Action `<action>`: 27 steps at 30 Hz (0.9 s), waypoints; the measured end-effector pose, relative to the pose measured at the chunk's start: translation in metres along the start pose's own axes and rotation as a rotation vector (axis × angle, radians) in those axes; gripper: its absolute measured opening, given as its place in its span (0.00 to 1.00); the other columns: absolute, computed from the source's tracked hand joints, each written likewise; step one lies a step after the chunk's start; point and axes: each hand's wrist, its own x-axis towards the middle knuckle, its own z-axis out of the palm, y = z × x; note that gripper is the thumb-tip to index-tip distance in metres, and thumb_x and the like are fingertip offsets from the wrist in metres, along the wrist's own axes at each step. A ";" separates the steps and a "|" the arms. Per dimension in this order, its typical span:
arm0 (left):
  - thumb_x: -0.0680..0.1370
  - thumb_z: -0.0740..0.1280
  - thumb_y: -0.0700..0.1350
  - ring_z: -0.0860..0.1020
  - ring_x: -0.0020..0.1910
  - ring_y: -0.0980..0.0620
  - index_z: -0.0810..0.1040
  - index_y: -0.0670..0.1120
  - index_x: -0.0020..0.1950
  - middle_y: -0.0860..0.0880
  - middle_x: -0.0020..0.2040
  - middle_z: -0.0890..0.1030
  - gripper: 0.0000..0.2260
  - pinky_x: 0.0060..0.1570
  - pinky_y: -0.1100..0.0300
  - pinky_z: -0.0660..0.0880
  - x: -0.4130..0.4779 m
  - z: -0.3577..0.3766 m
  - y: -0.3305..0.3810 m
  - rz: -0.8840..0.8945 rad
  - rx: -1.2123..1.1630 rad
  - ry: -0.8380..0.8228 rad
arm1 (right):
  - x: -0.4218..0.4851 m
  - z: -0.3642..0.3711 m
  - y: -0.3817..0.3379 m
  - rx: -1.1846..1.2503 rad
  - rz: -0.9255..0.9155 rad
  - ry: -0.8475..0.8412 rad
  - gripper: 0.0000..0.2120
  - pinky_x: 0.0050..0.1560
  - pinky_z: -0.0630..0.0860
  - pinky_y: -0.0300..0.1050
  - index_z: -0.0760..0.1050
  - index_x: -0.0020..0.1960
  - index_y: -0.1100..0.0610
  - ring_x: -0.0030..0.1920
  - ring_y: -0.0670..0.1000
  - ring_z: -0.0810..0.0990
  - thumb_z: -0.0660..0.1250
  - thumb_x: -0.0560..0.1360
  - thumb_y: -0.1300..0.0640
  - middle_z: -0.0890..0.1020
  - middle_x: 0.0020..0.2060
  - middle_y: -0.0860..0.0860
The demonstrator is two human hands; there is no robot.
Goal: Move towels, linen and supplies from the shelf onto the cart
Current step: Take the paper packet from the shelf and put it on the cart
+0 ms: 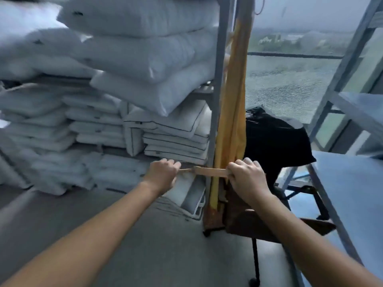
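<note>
While the grip of our left hand [163, 172] and our right hand [246, 177] is curled round the wooden bar [209, 171], the folded linen [176, 141] lies on the shelf [217, 100], far left; next, we think, one hand must let go and reach there

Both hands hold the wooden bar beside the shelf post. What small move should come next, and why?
Probably draw the wooden bar a little toward the body. The left hand and right hand grip its two ends, and it lies across the grey shelf post and the hanging yellow cloth, so it may catch there. What the bar belongs to I cannot tell.
</note>
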 end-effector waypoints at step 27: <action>0.61 0.78 0.43 0.80 0.31 0.43 0.76 0.47 0.38 0.47 0.33 0.79 0.13 0.24 0.54 0.75 -0.346 0.090 -0.407 -1.136 0.118 -0.285 | 0.200 0.155 -0.617 0.630 -0.927 -0.063 0.07 0.35 0.69 0.45 0.77 0.39 0.51 0.36 0.55 0.76 0.73 0.67 0.61 0.77 0.32 0.48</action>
